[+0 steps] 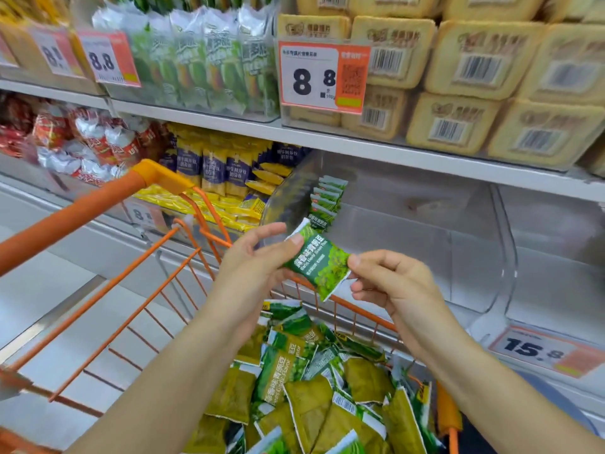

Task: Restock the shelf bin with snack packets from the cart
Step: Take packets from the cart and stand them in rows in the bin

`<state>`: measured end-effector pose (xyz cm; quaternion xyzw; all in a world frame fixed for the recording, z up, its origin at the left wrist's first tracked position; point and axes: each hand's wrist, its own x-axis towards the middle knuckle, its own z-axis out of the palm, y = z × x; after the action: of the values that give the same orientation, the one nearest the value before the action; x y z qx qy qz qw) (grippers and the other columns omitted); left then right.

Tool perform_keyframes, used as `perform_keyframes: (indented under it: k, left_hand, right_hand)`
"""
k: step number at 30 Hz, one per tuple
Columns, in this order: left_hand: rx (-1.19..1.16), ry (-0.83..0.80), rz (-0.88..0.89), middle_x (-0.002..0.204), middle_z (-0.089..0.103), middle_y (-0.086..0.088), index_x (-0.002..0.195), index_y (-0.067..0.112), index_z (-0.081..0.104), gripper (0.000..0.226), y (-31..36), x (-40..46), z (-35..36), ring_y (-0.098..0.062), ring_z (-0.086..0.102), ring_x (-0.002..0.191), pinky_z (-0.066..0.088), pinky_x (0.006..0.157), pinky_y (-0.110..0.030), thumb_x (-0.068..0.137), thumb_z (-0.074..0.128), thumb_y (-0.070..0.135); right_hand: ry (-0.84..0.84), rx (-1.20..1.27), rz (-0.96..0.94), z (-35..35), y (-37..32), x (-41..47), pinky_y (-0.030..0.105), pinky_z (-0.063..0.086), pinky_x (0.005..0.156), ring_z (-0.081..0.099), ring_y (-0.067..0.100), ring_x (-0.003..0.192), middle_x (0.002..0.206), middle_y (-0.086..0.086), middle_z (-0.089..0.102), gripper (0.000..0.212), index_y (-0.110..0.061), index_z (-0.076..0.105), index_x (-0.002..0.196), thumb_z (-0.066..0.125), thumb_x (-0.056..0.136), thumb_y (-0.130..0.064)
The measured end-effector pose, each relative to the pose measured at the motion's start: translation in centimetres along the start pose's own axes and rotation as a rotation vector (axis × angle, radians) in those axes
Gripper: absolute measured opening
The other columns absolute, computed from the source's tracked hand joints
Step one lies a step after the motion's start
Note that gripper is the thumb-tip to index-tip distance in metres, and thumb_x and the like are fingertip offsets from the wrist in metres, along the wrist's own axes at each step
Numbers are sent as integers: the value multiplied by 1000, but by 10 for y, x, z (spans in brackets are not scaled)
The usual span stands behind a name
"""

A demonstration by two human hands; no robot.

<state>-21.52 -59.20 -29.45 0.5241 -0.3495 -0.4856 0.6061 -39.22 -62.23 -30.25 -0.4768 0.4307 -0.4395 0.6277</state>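
Supermarket shelving fills the background; both thumbs pinch one green snack packet (313, 261), left hand (255, 257) on its far end, right hand (389, 283) on its near corner, above the cart (98, 204) (heaped with packets). Beyond, the clear shelf bin (474, 244) holds a short row.

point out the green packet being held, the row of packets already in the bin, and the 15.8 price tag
green packet (314, 262), head view, printed front
row of packets (325, 201), head view, middle packet
15.8 price tag (532, 350), head view, digits
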Motion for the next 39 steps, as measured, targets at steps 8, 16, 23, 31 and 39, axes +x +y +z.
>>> perform_keyframes:
  k: [8,16,23,31,39]
  left_hand:
    - [626,82,374,113,66,8,131,24,46,43,-14,58,5,-8,59,107,47,90,-28,92,61,33]
    - [1306,173,350,162,6,-4,153,13,-6,81,-54,90,-11,-20,9,148,12,118,-37,97,34,55]
    - [1271,180,383,158,20,-5,153,15,-9,80,-55,90,-13,-21,16,146,20,115,-38,97,35,52]
    - [1263,198,398,157,24,-6,153,15,-6,78,-57,91,-14,-21,18,145,22,115,-39,98,34,52]
    - [1294,200,411,154,28,-7,153,13,-4,76,-58,91,-13,-21,22,143,24,113,-37,98,33,51]
  right_hand:
    - [-107,-805,-170,1,-13,80,29,49,74,61,9,73,82,-1,70,19,-20,72,90,81,73,-22]
    - [114,-864,146,11,19,181,36,56,82,66,23,78,79,8,64,14,-13,62,71,69,81,-6]
    - [125,-712,342,40,43,203,30,58,60,64,21,58,66,12,63,16,-5,57,74,52,89,-4]
    - [-102,-739,378,42,42,184,14,47,41,60,10,55,72,8,66,28,-4,63,86,74,82,-29]
    - [133,-660,349,21,50,204,29,59,68,68,18,73,91,11,68,24,-6,59,86,80,76,-12]
